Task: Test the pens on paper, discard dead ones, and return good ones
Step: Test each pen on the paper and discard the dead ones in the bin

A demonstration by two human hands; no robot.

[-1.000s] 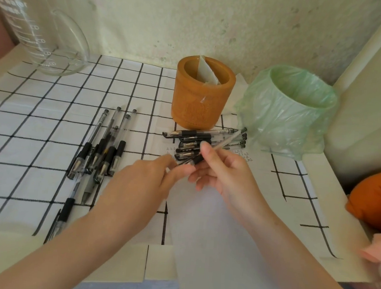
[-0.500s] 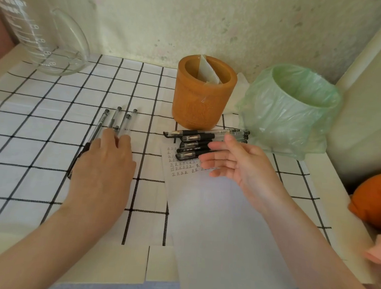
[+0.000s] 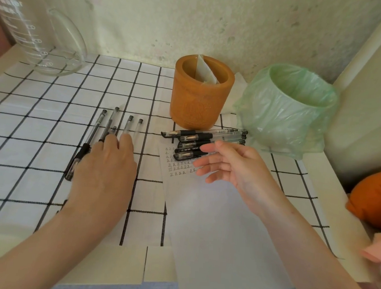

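Currently, head view: left hand [image 3: 104, 171] lies flat, fingers straight, on the loose pens [image 3: 98, 123]; right hand [image 3: 231, 168] spread, empty, over the paper [image 3: 212, 227], fingertips beside the stacked pens [image 3: 196, 135]. Step, I judge: selecting the next pen. Next move needs one barrel pinched out and passed right to scribble; holder [image 3: 200, 103] and bin [image 3: 287, 111] sit beyond the right hand

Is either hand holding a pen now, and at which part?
Nothing is held. The left hand lies flat on the left group of pens, fingers straight; the right hand hovers open and empty over the paper.
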